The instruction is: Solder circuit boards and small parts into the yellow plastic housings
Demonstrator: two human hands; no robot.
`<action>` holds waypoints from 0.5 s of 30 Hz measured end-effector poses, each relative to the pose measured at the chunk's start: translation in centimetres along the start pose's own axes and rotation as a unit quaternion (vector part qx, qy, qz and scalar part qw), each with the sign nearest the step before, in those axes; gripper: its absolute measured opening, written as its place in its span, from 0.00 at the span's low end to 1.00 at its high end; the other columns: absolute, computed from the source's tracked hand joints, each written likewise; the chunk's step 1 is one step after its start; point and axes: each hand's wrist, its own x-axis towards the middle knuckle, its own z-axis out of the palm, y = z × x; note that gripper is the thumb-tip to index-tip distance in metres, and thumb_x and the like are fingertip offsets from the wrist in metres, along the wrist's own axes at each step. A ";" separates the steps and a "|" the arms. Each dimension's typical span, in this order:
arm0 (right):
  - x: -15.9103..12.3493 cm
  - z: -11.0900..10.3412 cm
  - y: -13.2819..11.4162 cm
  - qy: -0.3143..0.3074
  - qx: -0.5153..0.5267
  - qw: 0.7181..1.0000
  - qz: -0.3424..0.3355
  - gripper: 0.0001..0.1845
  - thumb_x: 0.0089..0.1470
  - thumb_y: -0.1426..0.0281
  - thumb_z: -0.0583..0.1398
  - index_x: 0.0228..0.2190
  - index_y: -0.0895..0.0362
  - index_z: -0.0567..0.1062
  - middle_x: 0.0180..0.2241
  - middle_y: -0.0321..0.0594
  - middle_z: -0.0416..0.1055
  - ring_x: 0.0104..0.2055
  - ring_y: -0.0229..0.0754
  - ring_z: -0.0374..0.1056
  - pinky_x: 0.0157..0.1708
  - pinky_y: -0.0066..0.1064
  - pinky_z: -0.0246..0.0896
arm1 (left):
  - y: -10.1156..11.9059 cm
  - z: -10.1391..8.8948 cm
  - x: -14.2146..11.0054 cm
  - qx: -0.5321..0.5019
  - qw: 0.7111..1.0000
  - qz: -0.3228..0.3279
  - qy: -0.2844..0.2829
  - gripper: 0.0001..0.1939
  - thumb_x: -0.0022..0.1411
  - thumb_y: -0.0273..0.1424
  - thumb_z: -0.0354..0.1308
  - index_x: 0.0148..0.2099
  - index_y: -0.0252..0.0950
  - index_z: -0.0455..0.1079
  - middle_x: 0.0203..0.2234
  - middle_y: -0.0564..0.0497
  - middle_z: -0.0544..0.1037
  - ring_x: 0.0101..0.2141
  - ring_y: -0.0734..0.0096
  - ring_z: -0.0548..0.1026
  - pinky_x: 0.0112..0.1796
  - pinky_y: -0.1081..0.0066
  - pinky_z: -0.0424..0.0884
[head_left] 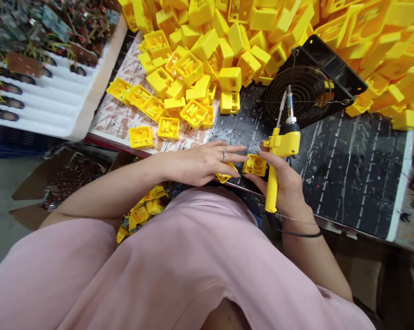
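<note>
A pink shirt (193,256) fills the foreground, with the tabletop (351,188) beyond it. At far left, a white foam tray (61,110) carries a heap of circuit boards (57,23), some trailing yellow wires to small round black parts (9,116). Below it, an open cardboard box (31,183) holds brown bits too small to name. Further right, loose yellow plastic casings (193,68) lie scattered and piled, several open side up with metal contacts showing. The left hand (202,162), a ring on one finger, is spread, fingers extended rightward over the left casing (226,173), which it partly covers; I cannot tell whether it presses on it. Just beside this, between the two hands, sits the right casing (255,166), open side up. The right hand (287,181) curls about a yellow soldering gun (284,144), tip pointing away from the body, while a finger and thumb reach the casing's edge; how firmly is unclear. Behind the tip stands a tilted black fan (335,82). The step in hand seems to be placing the casings within reach, the iron off the work; the next move probably calls for steadying one before the tip comes near.
</note>
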 end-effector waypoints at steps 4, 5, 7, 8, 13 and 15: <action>0.2 0.3 -0.3 -0.009 0.003 1.000 0.002 0.34 0.59 0.65 0.70 0.63 0.48 0.67 0.57 0.45 0.77 0.56 0.51 0.78 0.53 0.39 0.77 | 2.2 1.5 -1.4 0.086 0.970 -0.144 0.177 0.18 0.71 0.32 0.55 0.58 0.33 0.76 0.57 0.38 0.78 0.56 0.49 0.77 0.54 0.52 0.73; 0.3 0.3 -0.4 -0.012 0.005 1.000 -0.001 0.34 0.59 0.65 0.70 0.63 0.48 0.67 0.56 0.45 0.77 0.56 0.51 0.78 0.53 0.38 0.78 | 2.9 2.0 -1.7 0.099 0.962 -0.178 0.185 0.23 0.70 0.39 0.57 0.61 0.31 0.74 0.55 0.36 0.79 0.52 0.47 0.77 0.51 0.50 0.73; 0.5 0.4 -0.5 -0.015 0.007 1.000 -0.013 0.35 0.58 0.65 0.71 0.63 0.49 0.66 0.55 0.46 0.78 0.56 0.51 0.78 0.52 0.37 0.78 | 3.9 3.0 -2.0 0.109 0.957 -0.216 0.158 0.34 0.68 0.49 0.59 0.65 0.30 0.70 0.51 0.35 0.79 0.48 0.45 0.76 0.48 0.49 0.73; 0.6 0.5 -0.5 -0.015 0.007 1.000 -0.022 0.36 0.58 0.66 0.71 0.64 0.49 0.66 0.55 0.46 0.78 0.55 0.50 0.78 0.52 0.37 0.78 | 4.1 3.4 -1.9 0.112 0.958 -0.225 0.139 0.35 0.68 0.50 0.59 0.66 0.30 0.69 0.49 0.36 0.79 0.47 0.45 0.76 0.48 0.50 0.73; 0.8 1.1 -0.4 -0.015 -0.002 0.998 -0.059 0.38 0.58 0.67 0.71 0.65 0.49 0.65 0.54 0.45 0.78 0.53 0.50 0.79 0.49 0.37 0.79 | 2.6 4.4 -0.8 0.073 0.969 -0.203 0.116 0.28 0.70 0.34 0.54 0.68 0.27 0.65 0.51 0.37 0.79 0.51 0.52 0.76 0.51 0.56 0.73; 0.7 1.2 -0.4 -0.012 -0.006 0.998 -0.057 0.37 0.58 0.66 0.71 0.65 0.50 0.65 0.53 0.45 0.79 0.52 0.50 0.80 0.48 0.39 0.80 | 1.8 4.0 -1.2 0.058 0.973 -0.170 0.148 0.28 0.71 0.35 0.54 0.68 0.28 0.65 0.56 0.38 0.78 0.53 0.55 0.76 0.53 0.58 0.73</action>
